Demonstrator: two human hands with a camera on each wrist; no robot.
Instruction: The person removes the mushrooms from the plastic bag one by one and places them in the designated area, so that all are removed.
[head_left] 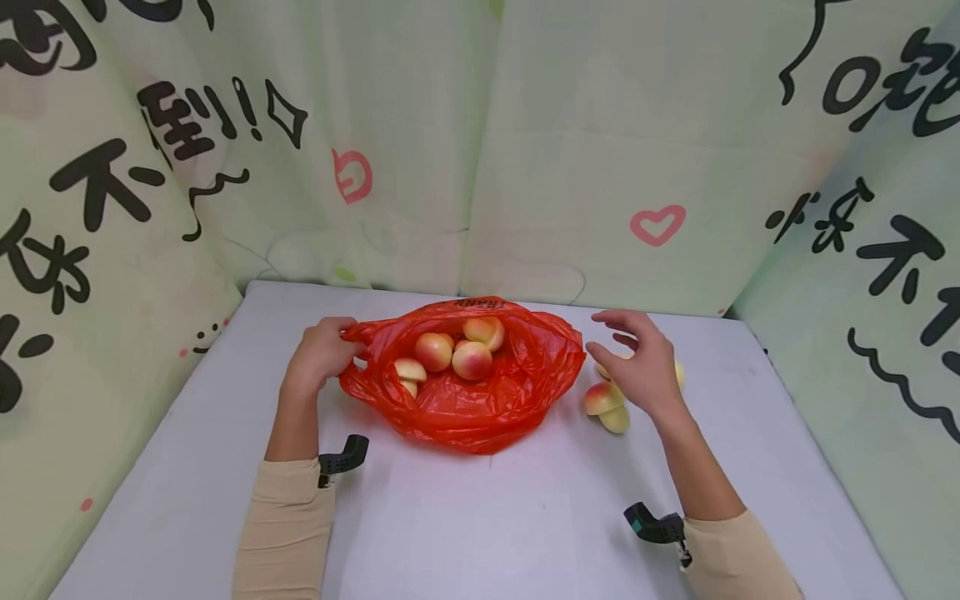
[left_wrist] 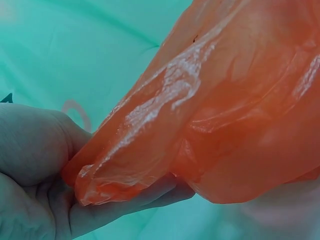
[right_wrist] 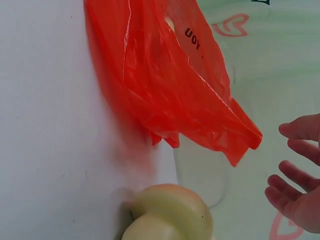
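Observation:
An open red plastic bag [head_left: 480,417] lies on the white table, with several red-and-yellow fruits [head_left: 472,361] and a mushroom-shaped piece [head_left: 410,370] inside. My left hand [head_left: 321,354] pinches the bag's left edge; in the left wrist view the film [left_wrist: 150,130] passes between thumb and fingers of the hand [left_wrist: 45,175]. Just off the bag's right edge, my right hand [head_left: 641,362] is raised, fingers spread and holding nothing. The right wrist view shows a gap between that hand [right_wrist: 300,185] and the bag [right_wrist: 175,95].
Beneath and beside my right hand, several yellow-and-red pieces [head_left: 603,398] lie on the table [head_left: 487,533], partly hidden by it. One such piece [right_wrist: 172,205] is near the bag in the right wrist view. A printed pale green curtain [head_left: 420,167] stands behind the table and at both sides.

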